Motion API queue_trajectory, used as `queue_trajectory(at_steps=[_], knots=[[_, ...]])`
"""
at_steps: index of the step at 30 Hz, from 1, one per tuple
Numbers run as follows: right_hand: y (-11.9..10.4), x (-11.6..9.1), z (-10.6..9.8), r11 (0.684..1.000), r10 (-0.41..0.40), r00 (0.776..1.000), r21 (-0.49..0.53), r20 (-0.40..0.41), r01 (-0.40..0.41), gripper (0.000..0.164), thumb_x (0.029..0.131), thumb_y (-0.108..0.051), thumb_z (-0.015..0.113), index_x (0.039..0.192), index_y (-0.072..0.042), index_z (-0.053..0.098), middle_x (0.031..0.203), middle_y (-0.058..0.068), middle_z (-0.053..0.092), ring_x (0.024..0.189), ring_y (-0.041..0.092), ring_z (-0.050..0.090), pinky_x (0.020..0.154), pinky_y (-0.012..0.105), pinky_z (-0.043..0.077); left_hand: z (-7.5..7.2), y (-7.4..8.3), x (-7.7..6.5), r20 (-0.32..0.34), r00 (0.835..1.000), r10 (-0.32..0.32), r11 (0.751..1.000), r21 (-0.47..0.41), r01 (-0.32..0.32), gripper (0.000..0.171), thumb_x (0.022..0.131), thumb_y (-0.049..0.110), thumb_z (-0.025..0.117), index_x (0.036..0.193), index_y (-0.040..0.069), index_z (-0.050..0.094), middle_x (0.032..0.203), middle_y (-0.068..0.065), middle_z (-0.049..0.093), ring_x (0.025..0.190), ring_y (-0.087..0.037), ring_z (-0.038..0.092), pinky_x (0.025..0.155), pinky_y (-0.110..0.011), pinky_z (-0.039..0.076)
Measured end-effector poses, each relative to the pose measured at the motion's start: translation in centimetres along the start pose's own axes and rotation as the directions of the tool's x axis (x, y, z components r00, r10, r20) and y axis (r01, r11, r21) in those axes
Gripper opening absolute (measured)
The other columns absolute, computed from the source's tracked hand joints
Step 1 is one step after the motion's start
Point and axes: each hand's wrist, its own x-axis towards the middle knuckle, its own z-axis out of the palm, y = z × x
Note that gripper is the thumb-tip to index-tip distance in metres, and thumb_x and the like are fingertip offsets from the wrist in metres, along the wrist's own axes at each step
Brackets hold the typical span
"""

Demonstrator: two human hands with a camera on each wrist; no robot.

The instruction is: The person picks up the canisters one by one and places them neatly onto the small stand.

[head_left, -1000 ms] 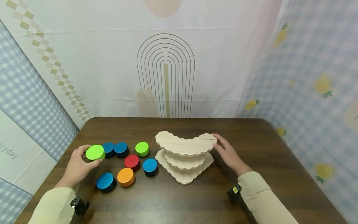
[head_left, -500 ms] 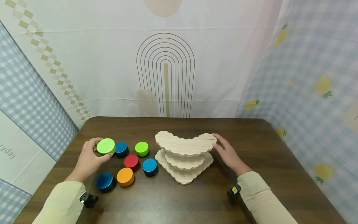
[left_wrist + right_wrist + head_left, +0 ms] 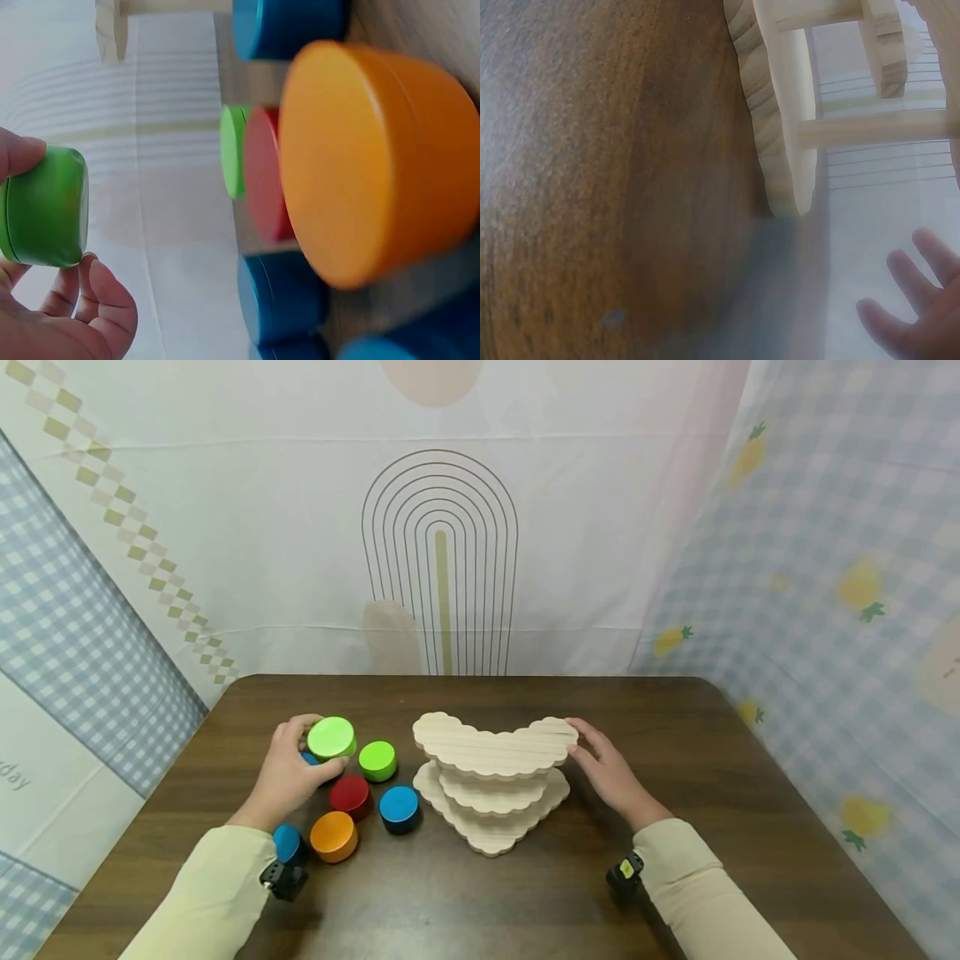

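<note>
My left hand [image 3: 288,772] pinches a green round tin [image 3: 332,737] between thumb and fingers, raised above the dark table. A seam runs round its side in the left wrist view. Below it stand a second green tin [image 3: 377,762] and a red tin [image 3: 350,797]. Toward the right, a pale wooden tiered stand [image 3: 495,752] with scalloped edges has my right hand [image 3: 611,777] at the right end of its top board, thumb in front and fingers behind. In the right wrist view the other fingers spread loosely beneath that board, and wooden posts [image 3: 877,130] join the tiers.
An orange tin [image 3: 333,837] and a blue tin [image 3: 399,808] stand in front of the red one. My left sleeve partly covers another blue tin [image 3: 287,843]; more blue ones are mostly hidden behind my left hand. Patterned cloth [image 3: 562,527] hangs behind the table.
My left hand has carried the green tin rightward and slightly toward the back, passing over the blue tins to beside the other green one. My right hand and the stand have stayed in place.
</note>
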Motion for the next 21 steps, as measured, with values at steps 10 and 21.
queue_trajectory(at_steps=[10, 21], knots=[[0.0, -0.1, 0.0, 1.0, 0.006, 1.0, -0.007, -0.007, -0.006, 0.047, 0.102, -0.02, 0.047, 0.144, -0.002, 0.039, 0.149, 0.021, 0.036, 0.133, 0.039, 0.036, 0.109, 0.058, 0.026, 2.6, 3.1, 1.4, 0.018, 1.0, 0.004, 0.998, -0.058, -0.003, 0.064, 0.084, 0.015, 0.071, 0.135, -0.001, 0.037, 0.128, -0.024, 0.035, 0.11, -0.038, 0.045, 0.089, -0.046, 0.047], [0.0, -0.2, 0.0, 1.0, -0.008, 1.0, -0.02, -0.001, 0.008, 0.048, 0.103, -0.021, 0.046, 0.146, -0.002, 0.037, 0.149, 0.022, 0.035, 0.132, 0.04, 0.035, 0.107, 0.06, 0.027, 5.5, 6.2, 2.4, 0.026, 0.998, 0.055, 0.992, -0.119, -0.052, 0.061, 0.08, 0.012, 0.074, 0.131, 0.001, 0.043, 0.124, -0.02, 0.036, 0.102, -0.031, 0.047, 0.089, -0.042, 0.044]])
